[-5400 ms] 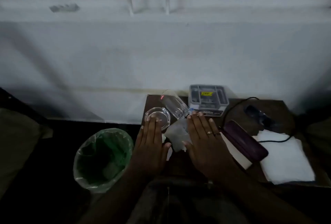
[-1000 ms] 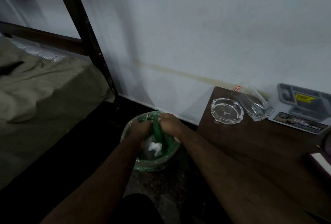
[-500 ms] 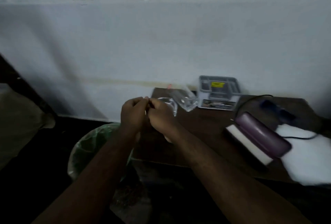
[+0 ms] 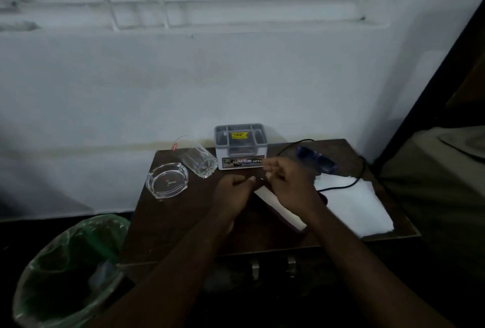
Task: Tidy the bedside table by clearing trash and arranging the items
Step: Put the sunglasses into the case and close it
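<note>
The crumpled white paper once lying on the table [image 4: 183,222] between the hands is gone from it. Both hands have been withdrawn from the green-lined bin [image 4: 70,270] and brought rightward past the ashtray [image 4: 168,180]; the left hand [image 4: 232,194] and right hand [image 4: 288,186] are now held loosely curled over the purple case [image 4: 283,218].
</note>
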